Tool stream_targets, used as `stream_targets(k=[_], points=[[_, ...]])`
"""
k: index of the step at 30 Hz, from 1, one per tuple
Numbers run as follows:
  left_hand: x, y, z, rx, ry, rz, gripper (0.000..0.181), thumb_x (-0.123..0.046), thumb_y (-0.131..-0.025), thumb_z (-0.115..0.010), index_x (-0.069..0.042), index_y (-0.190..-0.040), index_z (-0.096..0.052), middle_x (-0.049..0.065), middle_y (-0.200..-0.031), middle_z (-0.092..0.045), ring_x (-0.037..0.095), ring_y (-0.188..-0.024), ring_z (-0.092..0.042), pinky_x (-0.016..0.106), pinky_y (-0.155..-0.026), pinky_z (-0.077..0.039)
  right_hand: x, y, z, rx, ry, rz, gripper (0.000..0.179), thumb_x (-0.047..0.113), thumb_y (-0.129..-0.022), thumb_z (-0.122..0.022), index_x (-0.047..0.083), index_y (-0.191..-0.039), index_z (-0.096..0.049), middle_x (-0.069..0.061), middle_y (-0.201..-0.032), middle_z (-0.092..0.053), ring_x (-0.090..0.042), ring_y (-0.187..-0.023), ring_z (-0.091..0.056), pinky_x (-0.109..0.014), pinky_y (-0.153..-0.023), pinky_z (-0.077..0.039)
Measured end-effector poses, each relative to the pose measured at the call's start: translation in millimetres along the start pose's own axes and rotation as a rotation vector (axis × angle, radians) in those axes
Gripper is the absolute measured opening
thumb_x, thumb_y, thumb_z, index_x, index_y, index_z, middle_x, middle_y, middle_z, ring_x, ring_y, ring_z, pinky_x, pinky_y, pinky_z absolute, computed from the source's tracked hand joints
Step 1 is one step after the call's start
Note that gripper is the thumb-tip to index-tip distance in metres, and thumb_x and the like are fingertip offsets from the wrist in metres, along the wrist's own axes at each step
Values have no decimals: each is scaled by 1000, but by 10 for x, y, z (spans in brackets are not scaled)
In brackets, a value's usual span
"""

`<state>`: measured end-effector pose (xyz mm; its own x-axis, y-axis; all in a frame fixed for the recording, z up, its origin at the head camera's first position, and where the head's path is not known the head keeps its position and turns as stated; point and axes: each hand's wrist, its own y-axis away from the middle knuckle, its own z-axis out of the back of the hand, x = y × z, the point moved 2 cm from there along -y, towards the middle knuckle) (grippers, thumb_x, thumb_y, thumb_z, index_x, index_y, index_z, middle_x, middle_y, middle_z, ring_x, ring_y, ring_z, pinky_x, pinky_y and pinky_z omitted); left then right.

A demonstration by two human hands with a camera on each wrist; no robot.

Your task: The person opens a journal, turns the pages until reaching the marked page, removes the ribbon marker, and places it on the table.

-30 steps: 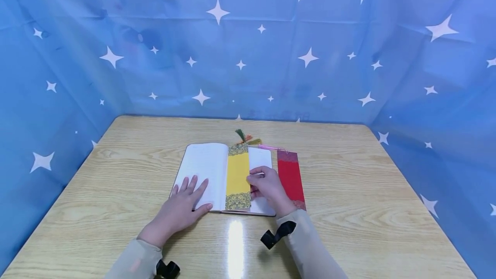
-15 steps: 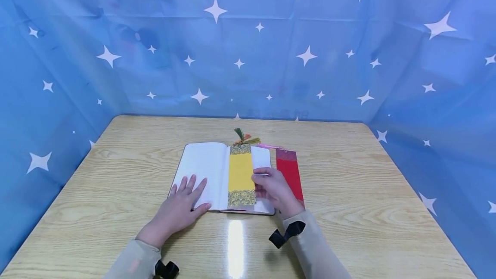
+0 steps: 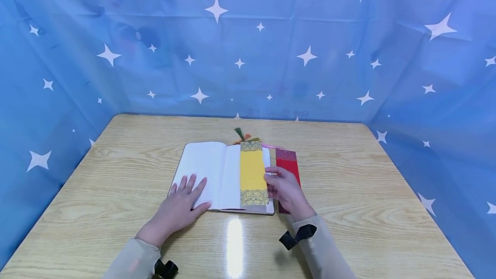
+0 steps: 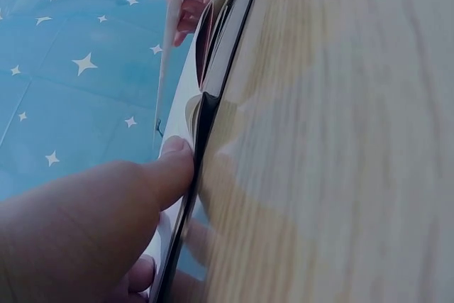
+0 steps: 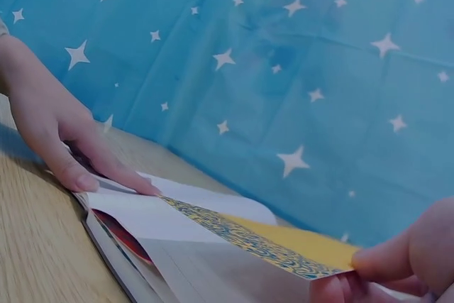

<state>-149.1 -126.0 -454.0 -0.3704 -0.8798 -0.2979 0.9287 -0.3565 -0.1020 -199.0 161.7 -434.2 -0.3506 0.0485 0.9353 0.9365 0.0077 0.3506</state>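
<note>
An open notebook (image 3: 203, 158) with white pages lies on the table. My left hand (image 3: 180, 212) rests on its left page, fingers spread, thumb at the near edge. My right hand (image 3: 286, 190) pinches the right edge of a yellow bookmark (image 3: 252, 169) with patterned bands at both ends. The bookmark is over the right page; in the right wrist view its patterned end (image 5: 262, 243) slants above the paper. A red bookmark (image 3: 286, 158) lies right of the notebook, partly hidden by my right hand. Something red (image 5: 124, 235) shows between the notebook's pages in the right wrist view.
Green, orange and olive tassels (image 3: 240, 134) stick out past the notebook's far edge. A pink tassel (image 3: 273, 146) lies by the top of the red bookmark. The wooden table (image 3: 116, 175) ends at a blue star-patterned cloth (image 3: 248, 76) behind it.
My right hand has drawn the yellow bookmark rightward, away from the notebook's centre fold, showing more of the right page. My left hand has stayed in place on the left page.
</note>
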Motion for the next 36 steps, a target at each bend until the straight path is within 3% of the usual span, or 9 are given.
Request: stream_targets(k=[13,24,36], points=[[4,2,2,11,3,1,69,-56,-92,-45,-15,-146,-32,21,-148,-25,42,-135,-19,60,-104,-19,48,2,290,-36,-23,11,32,7,-90,-59,1,-121,-49,-5,-89,-57,-16,-71,-59,-31,-61,-50],[8,5,-11,4,-6,-3,70,-56,-92,-44,-15,-146,-32,21,-148,-25,42,-135,-19,60,-104,-18,132,30,634,-59,-25,30,31,8,-92,-56,1,-121,-46,0,-77,-61,-12,-65,-58,-27,-59,-49],[-10,5,-6,1,-9,-3,69,-55,-92,-45,-15,-146,-32,22,-147,-26,42,-135,-19,60,-104,-19,56,68,897,-65,-38,52,35,8,-93,-56,-1,-125,-46,1,-73,-55,-11,-60,-49,-22,-52,-41]])
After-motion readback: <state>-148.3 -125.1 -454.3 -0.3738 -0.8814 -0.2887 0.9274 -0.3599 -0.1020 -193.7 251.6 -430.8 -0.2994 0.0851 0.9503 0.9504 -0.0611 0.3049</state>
